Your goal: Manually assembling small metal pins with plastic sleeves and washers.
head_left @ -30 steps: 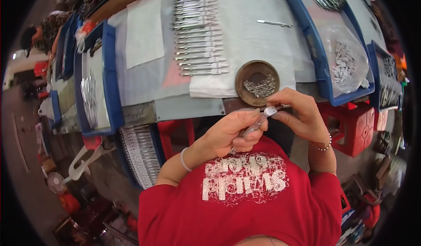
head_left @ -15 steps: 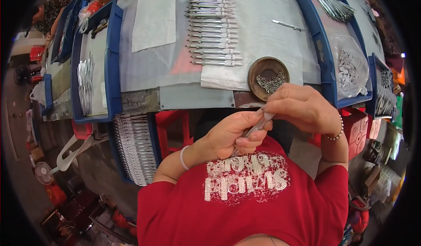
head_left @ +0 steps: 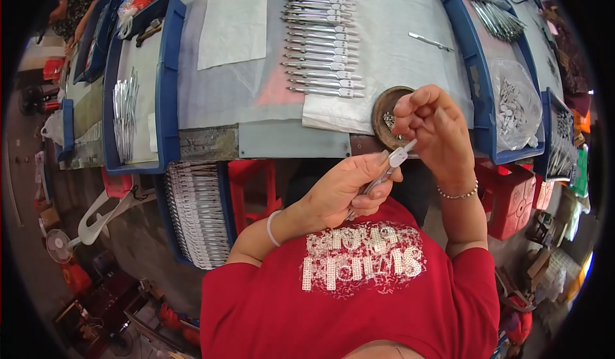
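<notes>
My left hand [head_left: 349,189], in front of my chest, is closed around a slim metal tool [head_left: 378,181]. The tool's flat pale end with a narrow tip sticks out past my thumb, pointing up and right. My right hand [head_left: 435,125] is raised apart from the tool, beside a round brown bowl [head_left: 379,119]. Its fingers are curled in toward the thumb; anything between them is too small to make out. Small shiny metal parts [head_left: 389,119] lie in the bowl, which my right hand partly covers.
A column of similar metal tools [head_left: 323,55] lies on the table, with a single one [head_left: 430,41] to the right. Blue trays [head_left: 168,83] with metal pieces stand left and right [head_left: 477,77]. A bag of small parts [head_left: 516,109] sits in the right tray. Another filled tray [head_left: 225,199] is below the table edge.
My right hand has left the tool's end and moved up beside the bowl, its fingers curled. The tool's pale end now shows. My left hand keeps its hold. The view has shifted slightly.
</notes>
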### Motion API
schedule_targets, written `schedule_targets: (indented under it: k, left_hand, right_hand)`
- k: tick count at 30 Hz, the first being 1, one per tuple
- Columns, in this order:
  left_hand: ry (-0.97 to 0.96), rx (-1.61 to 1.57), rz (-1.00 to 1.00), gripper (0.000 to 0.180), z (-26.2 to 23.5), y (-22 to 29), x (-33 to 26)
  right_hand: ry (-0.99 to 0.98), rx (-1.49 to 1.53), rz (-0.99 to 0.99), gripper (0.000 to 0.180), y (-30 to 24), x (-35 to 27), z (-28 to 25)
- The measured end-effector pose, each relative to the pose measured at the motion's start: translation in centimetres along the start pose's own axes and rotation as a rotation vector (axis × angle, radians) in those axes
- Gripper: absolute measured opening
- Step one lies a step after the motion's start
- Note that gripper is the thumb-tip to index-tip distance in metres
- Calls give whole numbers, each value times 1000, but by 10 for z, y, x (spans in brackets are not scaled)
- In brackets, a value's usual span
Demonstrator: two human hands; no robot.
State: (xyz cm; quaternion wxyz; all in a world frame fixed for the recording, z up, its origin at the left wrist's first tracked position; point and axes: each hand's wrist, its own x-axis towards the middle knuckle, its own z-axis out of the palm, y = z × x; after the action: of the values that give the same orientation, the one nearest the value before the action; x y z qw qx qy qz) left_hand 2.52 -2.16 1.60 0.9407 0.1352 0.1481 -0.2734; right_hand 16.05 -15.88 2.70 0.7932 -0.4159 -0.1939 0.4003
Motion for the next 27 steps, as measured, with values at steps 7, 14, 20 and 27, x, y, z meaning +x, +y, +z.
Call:
schedule_targets:
  k: [7,14,20,27]
  left_hand:
    - [67,-32,38,27,2,-7,1]
    - [12,-131,55,29,-12,-12,2]
    - [-69,-202,37,30,-19,-12,10]
    - [-145,-330,-5,29,-25,-13,15]
  right_hand:
    - [146,282,180,18,1,11,34]
    - [284,299,211,18,18,12,38]
    - [313,310,205,18,17,17,32]
    - [218,313,275,18,14,29,24]
